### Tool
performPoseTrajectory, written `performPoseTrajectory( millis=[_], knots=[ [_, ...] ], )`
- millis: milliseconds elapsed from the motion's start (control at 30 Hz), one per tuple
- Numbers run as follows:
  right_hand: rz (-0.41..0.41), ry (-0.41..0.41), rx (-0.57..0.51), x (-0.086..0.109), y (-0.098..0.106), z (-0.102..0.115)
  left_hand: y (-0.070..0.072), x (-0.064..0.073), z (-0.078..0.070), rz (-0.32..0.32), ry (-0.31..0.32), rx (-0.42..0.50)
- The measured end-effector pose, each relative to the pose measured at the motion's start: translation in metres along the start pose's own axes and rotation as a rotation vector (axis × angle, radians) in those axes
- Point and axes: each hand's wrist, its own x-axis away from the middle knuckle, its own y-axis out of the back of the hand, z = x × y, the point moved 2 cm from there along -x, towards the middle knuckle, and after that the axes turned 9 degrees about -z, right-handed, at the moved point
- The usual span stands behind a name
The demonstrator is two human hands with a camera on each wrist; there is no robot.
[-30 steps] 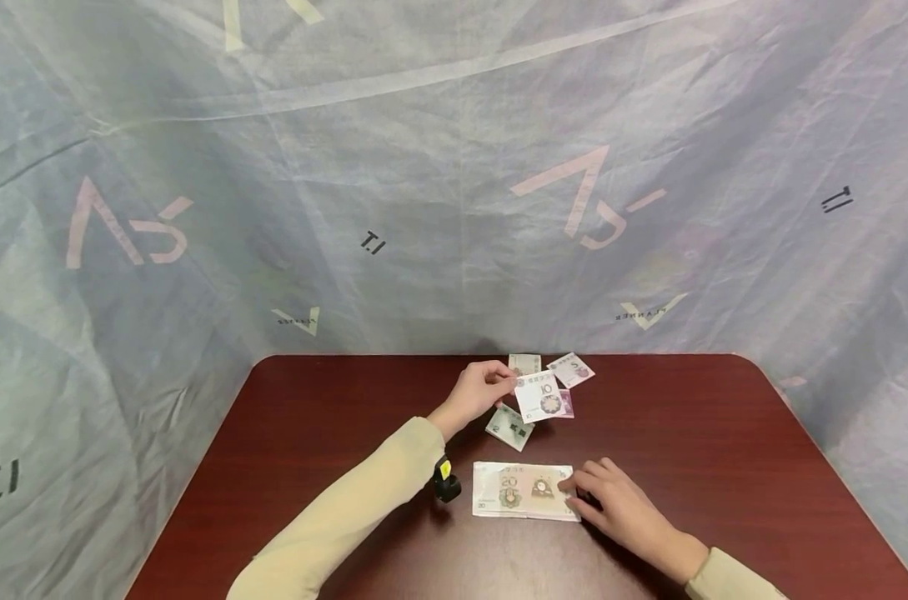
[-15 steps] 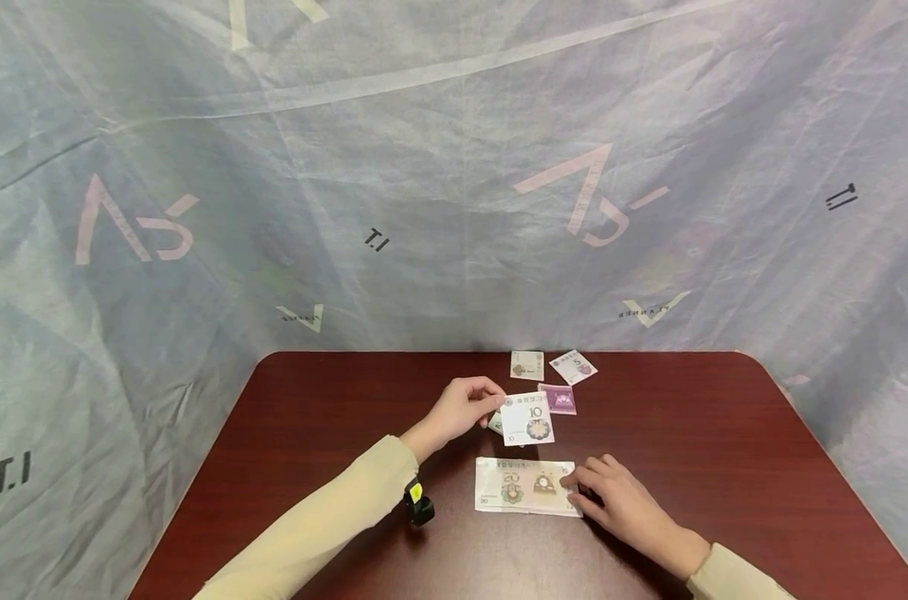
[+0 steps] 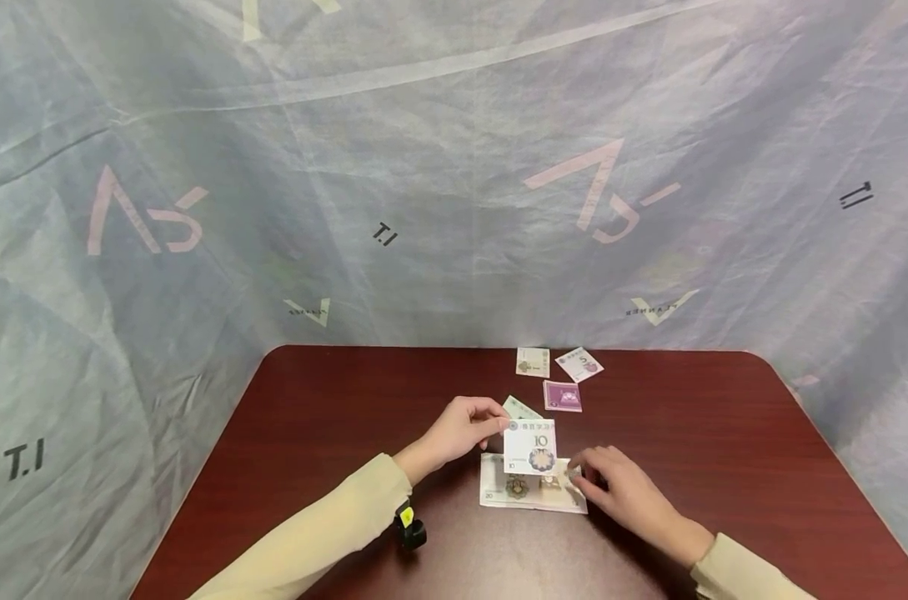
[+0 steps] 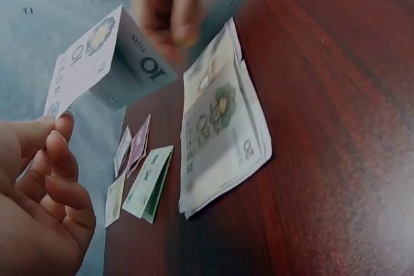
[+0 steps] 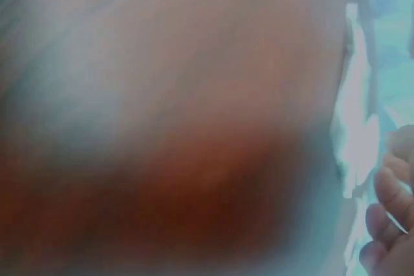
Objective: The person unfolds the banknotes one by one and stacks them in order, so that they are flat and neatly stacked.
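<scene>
My left hand (image 3: 457, 433) pinches a folded 10-yuan banknote (image 3: 524, 442) by its left edge, thumb against fingers. In the left wrist view the note (image 4: 84, 63) stands partly unfolded, its two halves making a tent. In the head view it overlaps the far side of a pile of flat 20-yuan banknotes (image 3: 499, 493). Close by the pile's right end is my right hand (image 3: 626, 492), fingers bent loosely. The left wrist view has that hand (image 4: 169, 4) blurred over the pile's far end. The right wrist view is mostly blur, with several fingers (image 5: 391, 205) at its right edge.
Beyond the pile lie a folded green note (image 3: 519, 407), a purple note (image 3: 563, 397), a 1-yuan note (image 3: 533, 362) and a 5-yuan note (image 3: 579, 364). A grey cloth (image 3: 454, 208) hangs behind the dark red table (image 3: 333, 392).
My left hand has drawn the 10-yuan note nearer, from over the far notes to over the 20-yuan pile. The purple and 1-yuan notes are uncovered. My right hand stays near the pile's right end.
</scene>
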Motion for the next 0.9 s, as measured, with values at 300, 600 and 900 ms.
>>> performPoseTrajectory(
  millis=[300, 600, 900],
  knots=[
    [0.133, -0.048, -0.278, -0.031, 0.014, 0.010, -0.007, 0.009, -0.010, 0.094, -0.031, 0.013],
    [0.126, -0.047, -0.334, -0.025, 0.014, 0.004, 0.000, 0.014, -0.002, 0.065, -0.016, 0.001],
    [0.092, -0.238, -0.433, -0.018, 0.020, -0.008, 0.011, 0.020, 0.006, 0.017, 0.008, -0.004]
  ],
)
